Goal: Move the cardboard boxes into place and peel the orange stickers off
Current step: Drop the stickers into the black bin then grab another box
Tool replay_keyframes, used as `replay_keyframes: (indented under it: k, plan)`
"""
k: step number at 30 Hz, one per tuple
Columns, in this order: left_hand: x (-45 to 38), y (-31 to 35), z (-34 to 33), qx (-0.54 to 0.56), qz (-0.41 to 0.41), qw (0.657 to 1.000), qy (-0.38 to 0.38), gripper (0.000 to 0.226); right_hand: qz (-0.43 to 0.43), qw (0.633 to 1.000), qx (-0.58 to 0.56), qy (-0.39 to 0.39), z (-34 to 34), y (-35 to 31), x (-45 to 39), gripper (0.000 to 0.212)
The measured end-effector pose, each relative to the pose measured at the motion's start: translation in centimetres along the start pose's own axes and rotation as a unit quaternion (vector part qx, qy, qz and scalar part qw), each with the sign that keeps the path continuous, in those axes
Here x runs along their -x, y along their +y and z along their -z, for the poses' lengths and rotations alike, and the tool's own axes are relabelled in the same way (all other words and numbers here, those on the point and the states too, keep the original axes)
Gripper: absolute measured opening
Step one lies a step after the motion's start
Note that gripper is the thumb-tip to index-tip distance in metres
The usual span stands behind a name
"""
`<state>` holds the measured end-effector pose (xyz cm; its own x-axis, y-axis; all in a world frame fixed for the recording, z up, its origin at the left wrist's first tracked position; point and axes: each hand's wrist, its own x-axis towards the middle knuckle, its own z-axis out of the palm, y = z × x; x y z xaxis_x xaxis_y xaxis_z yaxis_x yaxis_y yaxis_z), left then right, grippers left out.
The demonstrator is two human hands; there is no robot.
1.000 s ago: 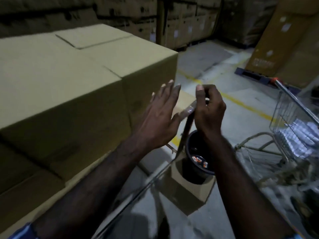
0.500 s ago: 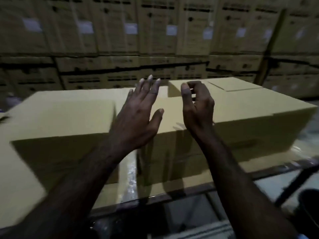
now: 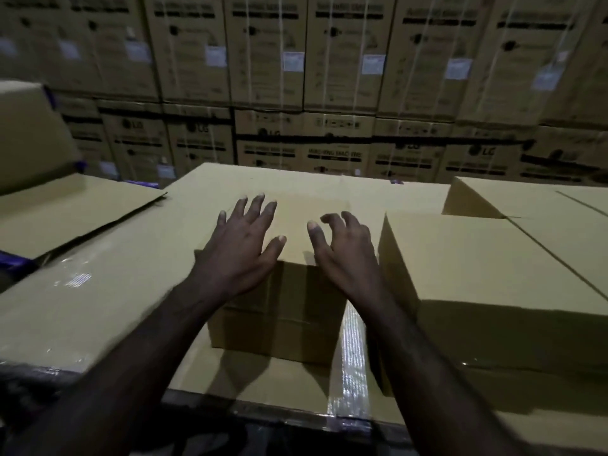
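Observation:
A plain cardboard box point(image 3: 283, 311) stands in the middle, on top of a taped lower layer of boxes point(image 3: 98, 291). My left hand point(image 3: 241, 248) lies flat on its top near the front edge, fingers spread. My right hand point(image 3: 345, 248) hovers at the same edge with fingers curled and nothing in them. A second plain box point(image 3: 487, 274) stands close to the right, a narrow gap between the two. No orange sticker shows on any face I can see.
A wall of stacked printed cartons point(image 3: 329, 77) rises behind. A loose flat cardboard sheet point(image 3: 65, 212) lies at the left under another box point(image 3: 29, 136). Shiny clear tape point(image 3: 352, 357) runs down the lower box. A dark drop lies below the front edge.
My view has swung left from the floor, bucket and cart to the box stack. Both hands have come down to the middle box; the left one now rests flat on it.

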<state>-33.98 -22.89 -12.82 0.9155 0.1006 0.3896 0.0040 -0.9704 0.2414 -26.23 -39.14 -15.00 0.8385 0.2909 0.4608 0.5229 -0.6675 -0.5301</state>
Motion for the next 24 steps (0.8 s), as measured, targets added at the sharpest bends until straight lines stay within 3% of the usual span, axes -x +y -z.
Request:
replay_keyframes:
  k: [6, 13, 24]
  plan:
    - [-4.4, -3.9, -2.1, -0.058, 0.037, 0.993, -0.101, 0.065, -0.036, 0.992, 0.095, -0.079, -2.2, 1.2, -1.9, 0.057]
    - [-7.2, -6.7, -3.3, -0.070, 0.111, 0.976, -0.175, 0.079, -0.102, 0.986, 0.092, -0.100, -2.7, 1.6, -2.8, 0.065]
    - [-8.1, -9.7, -2.4, 0.043, 0.119, 0.976, -0.178, 0.085, -0.200, 0.973, 0.067, -0.098, -3.2, 0.9, -4.4, 0.075]
